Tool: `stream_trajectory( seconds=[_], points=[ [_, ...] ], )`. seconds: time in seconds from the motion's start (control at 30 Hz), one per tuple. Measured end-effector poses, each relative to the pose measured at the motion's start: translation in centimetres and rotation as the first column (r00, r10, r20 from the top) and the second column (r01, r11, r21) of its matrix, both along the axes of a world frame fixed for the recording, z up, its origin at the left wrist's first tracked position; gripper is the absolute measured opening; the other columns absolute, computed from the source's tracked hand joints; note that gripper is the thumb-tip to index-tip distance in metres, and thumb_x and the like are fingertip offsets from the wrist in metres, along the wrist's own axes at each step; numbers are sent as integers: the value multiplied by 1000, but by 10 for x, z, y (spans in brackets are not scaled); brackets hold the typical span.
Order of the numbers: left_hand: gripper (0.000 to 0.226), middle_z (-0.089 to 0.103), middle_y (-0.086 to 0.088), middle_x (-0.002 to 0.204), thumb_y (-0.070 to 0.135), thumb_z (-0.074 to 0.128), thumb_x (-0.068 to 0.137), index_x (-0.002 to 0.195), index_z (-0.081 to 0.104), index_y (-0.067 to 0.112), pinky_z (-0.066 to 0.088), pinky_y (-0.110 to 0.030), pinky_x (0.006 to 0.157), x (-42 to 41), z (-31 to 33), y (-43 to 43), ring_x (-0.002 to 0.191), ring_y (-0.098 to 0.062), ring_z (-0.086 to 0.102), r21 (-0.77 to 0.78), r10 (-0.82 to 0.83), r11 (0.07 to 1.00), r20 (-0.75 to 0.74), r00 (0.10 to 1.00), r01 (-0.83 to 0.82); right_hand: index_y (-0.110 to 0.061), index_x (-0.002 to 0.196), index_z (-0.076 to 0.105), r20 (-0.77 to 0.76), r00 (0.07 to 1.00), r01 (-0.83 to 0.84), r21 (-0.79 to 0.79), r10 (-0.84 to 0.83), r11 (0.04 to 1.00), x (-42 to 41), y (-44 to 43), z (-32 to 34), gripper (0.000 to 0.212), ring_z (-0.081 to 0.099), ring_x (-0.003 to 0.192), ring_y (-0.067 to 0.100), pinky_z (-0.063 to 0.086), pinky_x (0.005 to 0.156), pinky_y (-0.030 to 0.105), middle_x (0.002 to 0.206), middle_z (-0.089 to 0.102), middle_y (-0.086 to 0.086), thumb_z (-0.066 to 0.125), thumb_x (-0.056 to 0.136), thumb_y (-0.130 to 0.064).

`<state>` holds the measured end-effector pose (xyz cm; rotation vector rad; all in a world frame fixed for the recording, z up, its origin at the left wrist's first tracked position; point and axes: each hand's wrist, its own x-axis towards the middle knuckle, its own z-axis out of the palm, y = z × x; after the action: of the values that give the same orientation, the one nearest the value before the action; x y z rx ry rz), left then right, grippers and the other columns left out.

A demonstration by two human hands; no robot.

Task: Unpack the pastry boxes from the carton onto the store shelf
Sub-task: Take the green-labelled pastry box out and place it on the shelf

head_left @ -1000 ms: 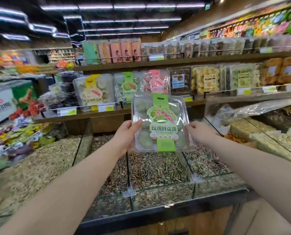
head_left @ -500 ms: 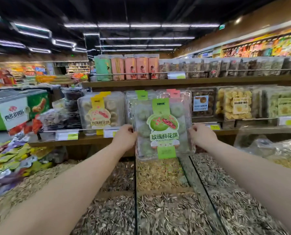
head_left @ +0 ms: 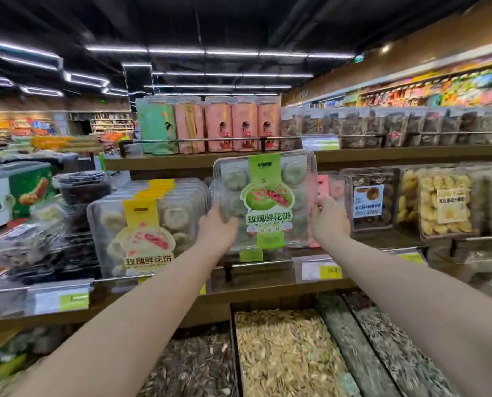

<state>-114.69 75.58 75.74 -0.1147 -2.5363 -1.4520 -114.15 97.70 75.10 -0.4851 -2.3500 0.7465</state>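
A clear plastic pastry box with a green label (head_left: 266, 200) stands upright in both of my hands, right at the middle tier of the wooden store shelf (head_left: 216, 302). My left hand (head_left: 214, 229) grips its lower left edge and my right hand (head_left: 329, 220) grips its right edge. A row of yellow-label pastry boxes (head_left: 147, 224) stands on the same tier to the left. Pink-label boxes (head_left: 332, 190) sit just behind and to the right of the held box. The carton is not in view.
Open bins of seeds (head_left: 287, 353) lie below the shelf, under my arms. Clear tubs of dark and yellow snacks (head_left: 436, 202) fill the tier to the right. Pink and green canisters (head_left: 210, 124) line the top tier. Bagged goods (head_left: 27, 245) pile up at the left.
Both hands have carried the green-label box up and forward, from above the seed bins to the middle shelf tier between the yellow and pink boxes. The view has risen and come closer.
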Motion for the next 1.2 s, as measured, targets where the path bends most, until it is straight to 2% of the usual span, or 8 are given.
stream_trajectory(
  seconds=[0.2, 0.37, 0.6, 0.73, 0.87, 0.97, 1.03, 1.2],
  points=[
    [75, 22, -14, 157, 28, 51, 95, 153, 6, 11, 24, -35, 115, -36, -35, 15, 144, -27, 25, 99, -81, 992, 90, 993, 72, -8, 117, 56, 79, 997, -21, 31, 18, 999, -46, -5, -32, 28, 58, 105, 39, 40, 77, 37, 112, 64, 21, 41, 99, -23],
    [54, 38, -17, 145, 23, 51, 93, 143, 34, 11, 30, -31, 106, -44, -53, 12, 136, -28, 33, 61, -59, 997, 69, 996, 55, -11, 128, 52, 136, 982, -134, 22, 130, 991, -59, -15, -55, 32, 59, 105, 36, 40, 76, 32, 113, 64, 19, 39, 99, -18],
    [40, 53, -9, 126, 25, 53, 87, 124, 51, 10, 42, -33, 99, -16, -42, 20, 122, -28, 50, 75, -35, 997, 55, 998, 31, -4, 129, 53, 337, 912, -244, -9, 233, 970, -42, -6, -39, 37, 53, 118, 33, 42, 96, 34, 128, 57, 18, 38, 100, -21],
    [36, 57, -10, 129, 17, 54, 92, 127, 55, 10, 42, -33, 101, 20, -36, 58, 119, -27, 53, 91, -137, 987, 28, 990, 134, -11, 115, 59, 242, 931, -276, -26, 274, 961, 11, 12, -35, 32, 57, 95, 28, 43, 78, 32, 113, 64, 12, 42, 98, -31],
    [16, 66, -10, 111, 17, 54, 89, 104, 60, 20, 49, -45, 97, 63, -56, 112, 106, -27, 62, 121, -328, 941, 83, 941, 317, -15, 117, 54, 225, 950, -225, 14, 216, 974, 87, 44, -54, 31, 59, 102, 31, 47, 82, 35, 110, 65, 9, 51, 91, -31],
    [12, 64, 0, 98, 19, 54, 90, 99, 59, 26, 52, -38, 92, 125, -82, 157, 98, -20, 63, 154, -476, 877, 148, 867, 455, -17, 109, 52, 284, 951, -156, 107, 120, 982, 166, 82, -84, 25, 60, 96, 27, 47, 76, 34, 97, 63, 2, 54, 88, -32],
    [13, 65, 0, 99, 20, 54, 91, 102, 59, 25, 51, -33, 84, 164, -97, 182, 93, -17, 63, 174, -537, 842, 177, 825, 511, -20, 107, 51, 324, 943, -120, 126, 74, 985, 213, 105, -101, 24, 60, 94, 25, 46, 75, 34, 96, 63, 0, 55, 88, -34],
    [11, 65, -7, 110, 23, 55, 91, 102, 59, 24, 50, -45, 95, 272, -143, 245, 103, -24, 62, 157, -633, 774, 230, 740, 613, -19, 117, 48, 348, 937, -43, 101, 5, 994, 339, 165, -155, 31, 61, 94, 27, 46, 75, 35, 103, 63, 4, 51, 91, -36]
  ],
)
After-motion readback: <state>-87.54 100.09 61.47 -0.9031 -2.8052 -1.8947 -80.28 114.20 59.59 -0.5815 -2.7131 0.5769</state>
